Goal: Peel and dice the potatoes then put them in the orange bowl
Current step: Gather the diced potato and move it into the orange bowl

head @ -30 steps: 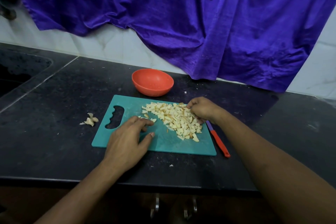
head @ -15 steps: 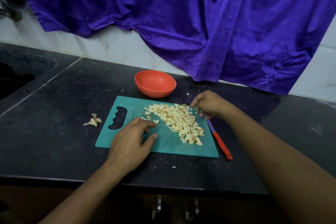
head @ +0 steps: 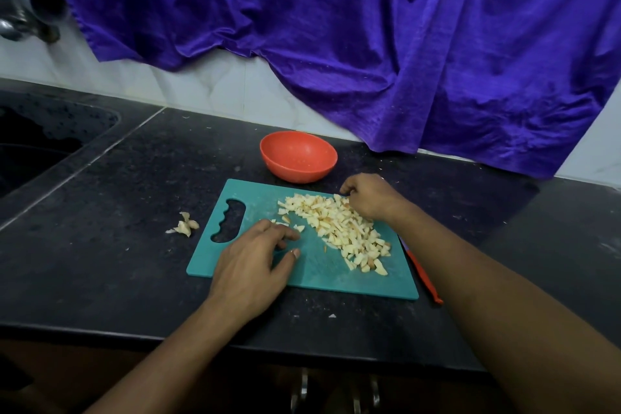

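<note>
The diced potato is lying in a long heap on the teal cutting board, its long axis running slantwise from the board's far middle toward its near right corner. A few loose bits are sitting apart, toward the board's handle slot at its left end.

The left hand is resting flat on the board's near left part, grip released, fingertips touching those loose bits. The right hand is sitting on the far end of the heap with fingers curled down into it; I cannot tell whether its grip is closing on any pieces.

The orange bowl is standing on the table just beyond the board's far edge. A red-handled knife is lying along the board's right edge, handle toward the person, its blade end going under the right forearm. Peel scraps are lying just left of the board. A purple cloth is hanging behind it, and a sink is sitting well to its left.
</note>
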Demonstrator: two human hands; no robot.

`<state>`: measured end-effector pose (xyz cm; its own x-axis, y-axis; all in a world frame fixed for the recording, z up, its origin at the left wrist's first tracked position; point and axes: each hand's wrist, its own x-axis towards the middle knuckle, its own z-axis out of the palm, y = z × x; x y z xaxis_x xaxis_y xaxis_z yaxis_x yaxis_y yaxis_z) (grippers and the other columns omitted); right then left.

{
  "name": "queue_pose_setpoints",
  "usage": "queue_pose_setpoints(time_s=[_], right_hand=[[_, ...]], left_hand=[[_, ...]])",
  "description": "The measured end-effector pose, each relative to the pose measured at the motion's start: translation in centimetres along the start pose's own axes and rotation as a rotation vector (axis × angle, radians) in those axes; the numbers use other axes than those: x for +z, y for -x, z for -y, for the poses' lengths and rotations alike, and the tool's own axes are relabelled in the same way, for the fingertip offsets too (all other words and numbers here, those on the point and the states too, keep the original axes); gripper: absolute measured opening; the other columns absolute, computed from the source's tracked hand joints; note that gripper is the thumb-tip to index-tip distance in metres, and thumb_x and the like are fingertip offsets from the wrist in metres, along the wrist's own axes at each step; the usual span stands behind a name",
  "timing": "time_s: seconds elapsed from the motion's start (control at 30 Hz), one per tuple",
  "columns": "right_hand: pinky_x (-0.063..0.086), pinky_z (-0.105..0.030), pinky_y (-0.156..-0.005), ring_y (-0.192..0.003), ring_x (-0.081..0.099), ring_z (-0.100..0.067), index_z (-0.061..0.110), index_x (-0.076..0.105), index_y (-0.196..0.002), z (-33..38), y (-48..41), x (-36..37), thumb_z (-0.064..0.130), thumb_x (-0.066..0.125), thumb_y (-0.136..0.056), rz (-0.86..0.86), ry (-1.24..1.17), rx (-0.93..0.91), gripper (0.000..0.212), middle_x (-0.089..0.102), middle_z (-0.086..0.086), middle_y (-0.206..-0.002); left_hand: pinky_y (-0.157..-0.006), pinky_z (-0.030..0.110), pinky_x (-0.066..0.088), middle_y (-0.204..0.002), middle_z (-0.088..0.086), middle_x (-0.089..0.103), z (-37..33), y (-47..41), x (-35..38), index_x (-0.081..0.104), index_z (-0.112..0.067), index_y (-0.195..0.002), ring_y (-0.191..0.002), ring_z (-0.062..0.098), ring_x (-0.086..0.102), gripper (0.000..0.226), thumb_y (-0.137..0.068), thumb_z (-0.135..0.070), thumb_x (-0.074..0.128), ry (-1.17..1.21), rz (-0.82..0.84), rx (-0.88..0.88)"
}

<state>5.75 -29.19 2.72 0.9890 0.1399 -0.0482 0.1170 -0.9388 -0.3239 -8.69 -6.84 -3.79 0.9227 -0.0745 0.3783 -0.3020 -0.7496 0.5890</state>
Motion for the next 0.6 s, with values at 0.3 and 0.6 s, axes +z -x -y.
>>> queue_pose_setpoints(time_s=[0.3,0.6], right_hand=[[0.052,-0.028,-0.087,-0.105,0.062,-0.012,0.021,0.073,-0.118,0.7,0.8,0.9,0.001,0.051,-0.095,0.03,0.01,-0.069,0.037,0.067,0.002,-0.125],[0.053,-0.03,-0.088,-0.102,0.063,-0.01,0.023,0.075,-0.102,1.3,1.4,-0.2,0.001,0.049,-0.096,0.035,-0.048,-0.084,0.035,0.068,0.003,-0.117]], left_hand=[[-0.071,0.02,0.038,-0.102,-0.021,0.055,0.1,0.0,0.1,0.066,-0.037,-0.121,-0.085,-0.006,0.051,0.026,-0.095,-0.041,0.065,-0.002,0.003,-0.008],[-0.072,0.018,0.038,-0.102,-0.022,0.055,0.1,0.0,0.1,0.067,-0.037,-0.12,-0.086,-0.008,0.051,0.025,-0.095,-0.041,0.065,0.005,-0.002,-0.005]])
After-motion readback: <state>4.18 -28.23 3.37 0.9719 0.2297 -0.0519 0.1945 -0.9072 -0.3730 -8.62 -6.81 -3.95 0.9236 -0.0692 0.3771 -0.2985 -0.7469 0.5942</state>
